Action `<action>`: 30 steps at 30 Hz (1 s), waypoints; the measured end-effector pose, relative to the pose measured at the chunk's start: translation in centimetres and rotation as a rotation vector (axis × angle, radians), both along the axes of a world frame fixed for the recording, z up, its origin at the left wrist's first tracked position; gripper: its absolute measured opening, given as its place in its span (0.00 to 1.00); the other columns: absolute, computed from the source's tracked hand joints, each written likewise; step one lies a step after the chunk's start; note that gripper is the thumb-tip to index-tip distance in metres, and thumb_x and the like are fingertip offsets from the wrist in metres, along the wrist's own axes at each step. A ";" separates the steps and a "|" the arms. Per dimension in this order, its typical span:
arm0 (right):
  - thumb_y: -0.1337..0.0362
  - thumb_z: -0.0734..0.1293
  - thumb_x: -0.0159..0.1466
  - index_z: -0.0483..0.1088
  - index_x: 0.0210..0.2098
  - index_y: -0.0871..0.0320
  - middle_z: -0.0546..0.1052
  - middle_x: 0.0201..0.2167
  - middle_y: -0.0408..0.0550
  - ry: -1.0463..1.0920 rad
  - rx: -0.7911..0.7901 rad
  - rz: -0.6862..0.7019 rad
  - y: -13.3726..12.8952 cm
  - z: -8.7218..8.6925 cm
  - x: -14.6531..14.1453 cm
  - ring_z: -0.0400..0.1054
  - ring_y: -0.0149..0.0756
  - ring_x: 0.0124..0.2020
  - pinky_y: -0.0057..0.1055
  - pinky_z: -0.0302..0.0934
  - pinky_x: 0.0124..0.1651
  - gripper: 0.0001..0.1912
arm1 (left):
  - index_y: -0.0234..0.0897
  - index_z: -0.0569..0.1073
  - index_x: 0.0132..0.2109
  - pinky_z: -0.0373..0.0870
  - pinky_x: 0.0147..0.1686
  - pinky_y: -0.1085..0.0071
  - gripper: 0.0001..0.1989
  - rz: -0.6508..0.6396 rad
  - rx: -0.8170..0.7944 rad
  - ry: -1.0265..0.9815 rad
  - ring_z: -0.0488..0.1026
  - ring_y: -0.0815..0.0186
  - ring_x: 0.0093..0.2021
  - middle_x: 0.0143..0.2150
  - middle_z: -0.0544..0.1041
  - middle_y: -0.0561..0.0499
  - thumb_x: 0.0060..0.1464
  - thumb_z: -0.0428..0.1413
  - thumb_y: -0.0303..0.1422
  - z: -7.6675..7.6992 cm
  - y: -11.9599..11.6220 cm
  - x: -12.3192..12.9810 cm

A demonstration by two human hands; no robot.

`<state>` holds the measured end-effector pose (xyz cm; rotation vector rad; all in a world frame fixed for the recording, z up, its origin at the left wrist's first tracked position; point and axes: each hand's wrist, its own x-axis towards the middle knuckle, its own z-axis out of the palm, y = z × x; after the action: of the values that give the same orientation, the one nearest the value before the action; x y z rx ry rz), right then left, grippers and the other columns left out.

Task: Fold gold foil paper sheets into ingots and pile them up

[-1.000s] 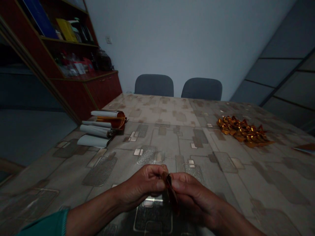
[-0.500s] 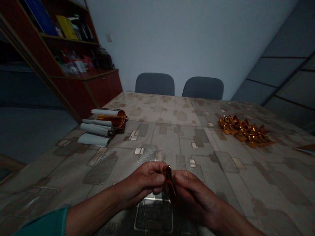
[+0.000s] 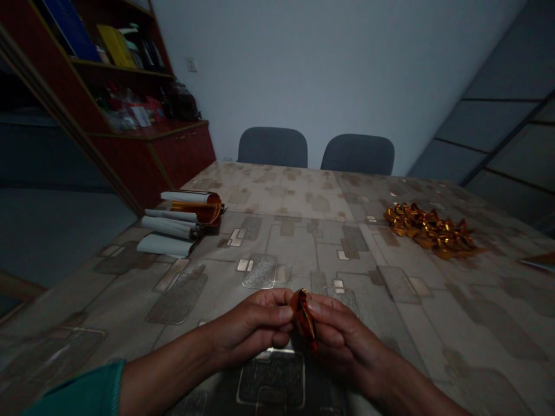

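Between my two hands, above the near part of the table, is a folded piece of shiny gold foil paper (image 3: pixel 306 323). My left hand (image 3: pixel 264 318) pinches its left side between thumb and fingers. On the right side, my right hand (image 3: pixel 340 329) grips it with the thumb on the face toward me. The piece stands on edge, narrow, with a slit-like opening along it. Parts of it are hidden behind my fingertips. At the right of the table sits a pile of folded gold foil pieces (image 3: pixel 429 228).
A stack of curled gold foil sheets with pale backs (image 3: pixel 173 225) lies at the table's left. Another foil sheet (image 3: pixel 540 261) shows at the right edge. Two grey chairs (image 3: pixel 273 147) stand behind the patterned tablecloth (image 3: pixel 299 190). A wooden cabinet (image 3: pixel 173 153) is at the back left.
The folded foil piece has turned a little, and more of its opening faces me. My right thumb has shifted onto its upper part. The stack and pile stay put.
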<state>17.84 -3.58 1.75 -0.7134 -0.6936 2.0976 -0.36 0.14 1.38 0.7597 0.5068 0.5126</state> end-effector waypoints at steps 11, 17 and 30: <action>0.58 0.73 0.63 0.68 0.29 0.59 0.56 0.13 0.29 0.014 -0.034 -0.084 0.1 -0.3 -0.4 0.39 0.19 0.13 0.19 0.40 0.16 0.13 | 0.28 0.75 0.38 0.51 0.22 0.81 0.10 0.140 -0.235 -0.151 0.57 0.76 0.24 0.28 0.61 0.55 0.50 0.65 0.28 -0.7 -0.2 0.9; 0.59 0.73 0.63 0.65 0.26 0.59 0.57 0.15 0.31 0.035 -0.023 -0.091 0.1 -0.2 -0.4 0.42 0.20 0.15 0.19 0.42 0.18 0.16 | 0.30 0.73 0.35 0.48 0.21 0.83 0.09 0.143 -0.226 -0.152 0.53 0.78 0.23 0.27 0.59 0.57 0.51 0.65 0.29 -0.8 -0.1 0.8; 0.58 0.75 0.60 0.67 0.31 0.59 0.62 0.18 0.33 -0.012 -0.054 -0.018 0.1 -0.2 0.1 0.49 0.21 0.16 0.19 0.46 0.20 0.15 | 0.40 0.68 0.40 0.44 0.19 0.80 0.13 0.162 -0.146 -0.138 0.50 0.78 0.17 0.22 0.63 0.61 0.51 0.64 0.29 0.3 -0.6 0.8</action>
<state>17.93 -3.48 1.58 -0.7600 -0.6377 2.1038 0.43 -0.49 1.65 0.5426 0.4736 0.6663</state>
